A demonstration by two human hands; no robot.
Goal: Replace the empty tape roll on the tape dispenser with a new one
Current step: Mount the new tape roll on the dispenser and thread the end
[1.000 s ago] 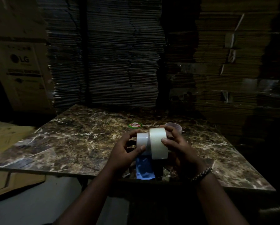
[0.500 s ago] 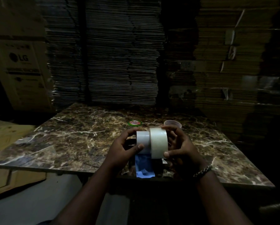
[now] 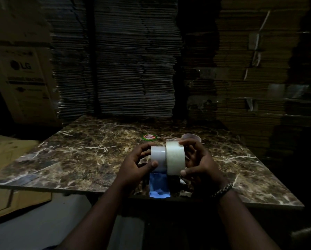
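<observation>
Tape roll (image 3: 175, 159), wide, pale, translucent, was pinched by right hand (image 3: 199, 165) above marbled brown worktop (image 3: 79, 156), butted against white hub (image 3: 158, 156) of blue dispenser (image 3: 159, 184) gripped by left hand (image 3: 134, 165); seating judged unfinished.

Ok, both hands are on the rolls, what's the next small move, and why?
Probably push the wide cream tape roll leftward over the smaller white cylinder: the right hand grips the roll, the left hand pinches the cylinder, and the two sit edge to edge above the blue dispenser handle.
</observation>
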